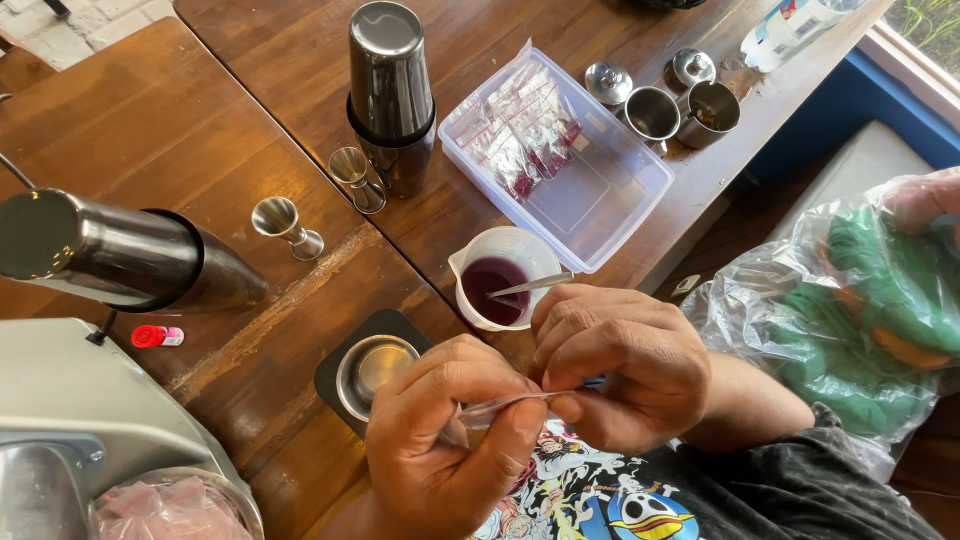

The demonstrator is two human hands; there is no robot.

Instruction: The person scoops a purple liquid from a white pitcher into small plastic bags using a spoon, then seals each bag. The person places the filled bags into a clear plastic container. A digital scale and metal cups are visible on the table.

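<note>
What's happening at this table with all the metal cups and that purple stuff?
A person holds a small clear plastic bag between both hands, the left hand and right hand pinching it at its edge. Just beyond stands a white cup of dark purple liquid with a metal tool resting in it. A clear tray of small filled bags, shakers and jiggers stand on the wooden table.

small clear plastic bag (510, 403) — flat, held edge-on
</note>
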